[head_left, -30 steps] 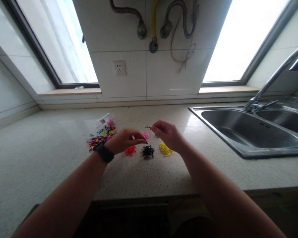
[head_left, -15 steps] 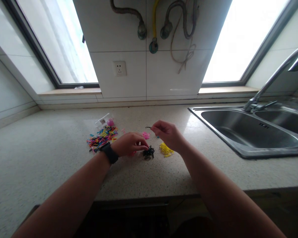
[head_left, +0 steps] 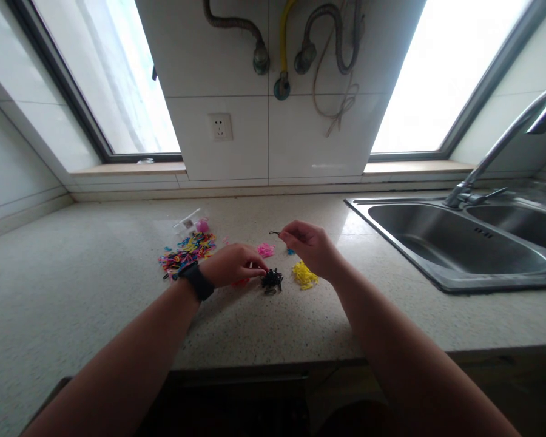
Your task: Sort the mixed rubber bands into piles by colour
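Observation:
My left hand (head_left: pixel 236 264), with a black band on its wrist, is low over the counter. Its thumb and fingertips come together at the left edge of a pile of small black loops (head_left: pixel 272 279); whether a piece is between them is too small to see. My right hand (head_left: pixel 307 243) is raised, thumb and finger pinching a thin black loop (head_left: pixel 274 233) that sticks out leftward. Around them lie a yellow pile (head_left: pixel 305 275), a pink pile (head_left: pixel 266 250), a few blue pieces (head_left: pixel 290 250) and red pieces (head_left: pixel 241 282) partly under my left hand.
A mixed multicoloured heap (head_left: pixel 187 252) lies left of my left hand, with a clear plastic packet (head_left: pixel 187 223) behind it. A steel sink (head_left: pixel 455 243) with a faucet (head_left: pixel 505 142) is on the right. A tiled wall with a socket (head_left: pixel 220 127) stands behind the counter.
My left hand has come down and slightly right with a small black piece to the black pile, then drawn back a little left. My right hand keeps its pinch, almost still.

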A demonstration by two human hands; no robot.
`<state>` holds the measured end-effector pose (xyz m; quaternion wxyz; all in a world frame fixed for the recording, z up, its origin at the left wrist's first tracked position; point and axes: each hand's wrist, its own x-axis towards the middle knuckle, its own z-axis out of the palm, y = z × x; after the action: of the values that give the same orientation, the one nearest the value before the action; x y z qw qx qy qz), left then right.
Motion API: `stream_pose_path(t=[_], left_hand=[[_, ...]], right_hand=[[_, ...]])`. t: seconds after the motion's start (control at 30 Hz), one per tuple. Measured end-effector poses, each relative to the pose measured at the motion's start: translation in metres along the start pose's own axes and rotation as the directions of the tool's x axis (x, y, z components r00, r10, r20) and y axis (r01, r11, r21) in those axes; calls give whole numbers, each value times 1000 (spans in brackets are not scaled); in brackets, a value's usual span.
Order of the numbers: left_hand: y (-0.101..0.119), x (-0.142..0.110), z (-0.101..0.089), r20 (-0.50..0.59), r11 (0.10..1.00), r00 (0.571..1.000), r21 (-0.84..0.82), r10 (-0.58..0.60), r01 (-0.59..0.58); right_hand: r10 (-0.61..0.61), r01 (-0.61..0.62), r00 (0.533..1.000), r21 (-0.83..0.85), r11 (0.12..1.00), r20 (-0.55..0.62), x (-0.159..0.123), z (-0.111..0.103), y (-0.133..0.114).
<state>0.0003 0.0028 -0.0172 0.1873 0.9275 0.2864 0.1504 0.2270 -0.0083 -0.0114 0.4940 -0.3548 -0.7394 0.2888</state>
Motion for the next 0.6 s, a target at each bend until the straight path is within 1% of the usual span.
stream_pose_path(t=[0.17,0.4,0.6], left_hand=[[-1,-1,-1,-38,1000,999,29,-3,4],[2,-3,-6,-72,997,997,71,-33,38],[-2,-5,-10,-90,994,995,105,-30,40]], right_hand=[[-3,3,1000,5,1000,-8,0,0,0],[3,-3,1000,10,1000,-15,-1,-2,-3],[34,-31,999,73,997,-30,0,-3,-4]])
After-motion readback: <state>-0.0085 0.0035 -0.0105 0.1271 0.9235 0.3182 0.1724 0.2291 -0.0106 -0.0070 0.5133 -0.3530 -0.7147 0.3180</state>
